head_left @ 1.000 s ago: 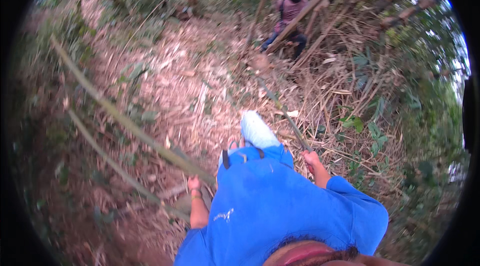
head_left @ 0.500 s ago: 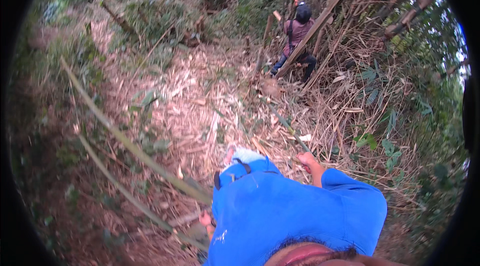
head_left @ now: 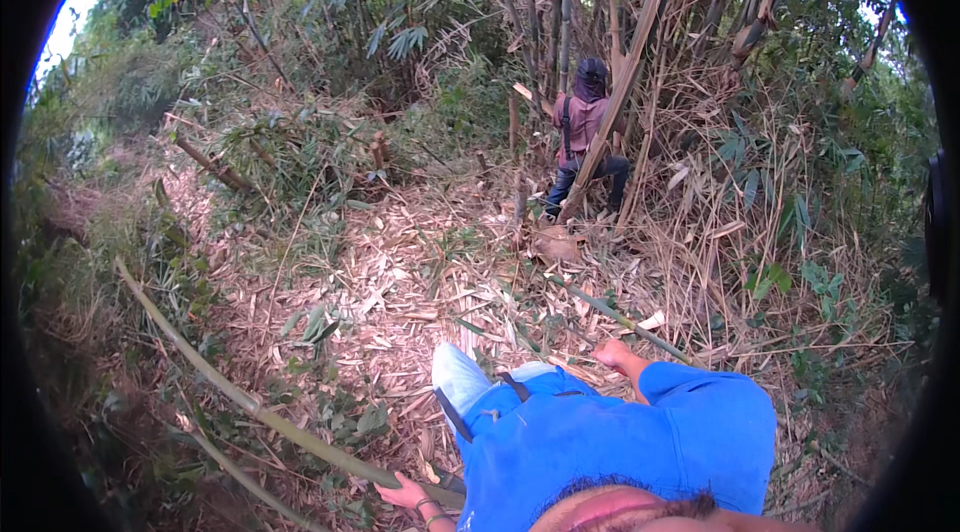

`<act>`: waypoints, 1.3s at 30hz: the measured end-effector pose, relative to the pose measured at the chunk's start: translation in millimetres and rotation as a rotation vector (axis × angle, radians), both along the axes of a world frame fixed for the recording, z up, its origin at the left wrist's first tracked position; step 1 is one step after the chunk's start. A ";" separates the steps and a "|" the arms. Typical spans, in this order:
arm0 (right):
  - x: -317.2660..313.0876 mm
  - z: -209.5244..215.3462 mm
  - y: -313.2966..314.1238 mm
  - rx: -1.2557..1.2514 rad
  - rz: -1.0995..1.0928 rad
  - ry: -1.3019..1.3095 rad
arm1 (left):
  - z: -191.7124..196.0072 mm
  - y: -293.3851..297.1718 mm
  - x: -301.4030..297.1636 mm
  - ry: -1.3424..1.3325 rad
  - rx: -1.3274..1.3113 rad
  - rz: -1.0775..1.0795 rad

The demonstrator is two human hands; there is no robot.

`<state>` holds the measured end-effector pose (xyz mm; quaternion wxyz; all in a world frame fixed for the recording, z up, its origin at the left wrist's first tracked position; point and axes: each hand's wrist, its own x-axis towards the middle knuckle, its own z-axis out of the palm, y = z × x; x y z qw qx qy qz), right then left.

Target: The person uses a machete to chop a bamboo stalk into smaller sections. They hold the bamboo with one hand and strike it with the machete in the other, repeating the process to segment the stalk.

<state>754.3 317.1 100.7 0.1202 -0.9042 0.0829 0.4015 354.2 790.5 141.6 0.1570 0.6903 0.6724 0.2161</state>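
Blue shirt (head_left: pixel 610 432) up close, then the left hand (head_left: pixel 405 492) against a long green bamboo pole (head_left: pixel 300 440) slanting off to the left; can't tell if it's really gripping. Right hand (head_left: pixel 612 353) looks curled next to a thinner green pole (head_left: pixel 600 305), grip unclear too. Further out, pale chips (head_left: pixel 375 282), then another person (head_left: pixel 588 122), back turned, by a bamboo clump (head_left: pixel 562 12).

We log the site as an outdoor bamboo grove (head_left: pixel 612 2): clustered upright stems (head_left: pixel 566 12), pale dry litter (head_left: pixel 385 277) underfoot, green undergrowth (head_left: pixel 135 117), sky (head_left: pixel 66 27) visible.
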 end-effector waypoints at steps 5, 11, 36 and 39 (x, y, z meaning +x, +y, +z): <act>0.9 62.5 59.5 0.149 -0.339 -0.034 | 26.7 43.0 67.5 -0.084 0.148 -0.086; -22.2 27.9 122.5 0.179 -0.862 -0.144 | -52.0 172.8 157.2 0.008 0.023 -0.545; -158.1 44.1 352.2 0.379 -1.734 -0.217 | -134.6 458.7 405.2 0.081 -1.134 -0.791; -164.6 56.5 369.4 0.515 -1.739 -0.242 | -143.5 471.9 403.0 0.178 -1.131 -0.848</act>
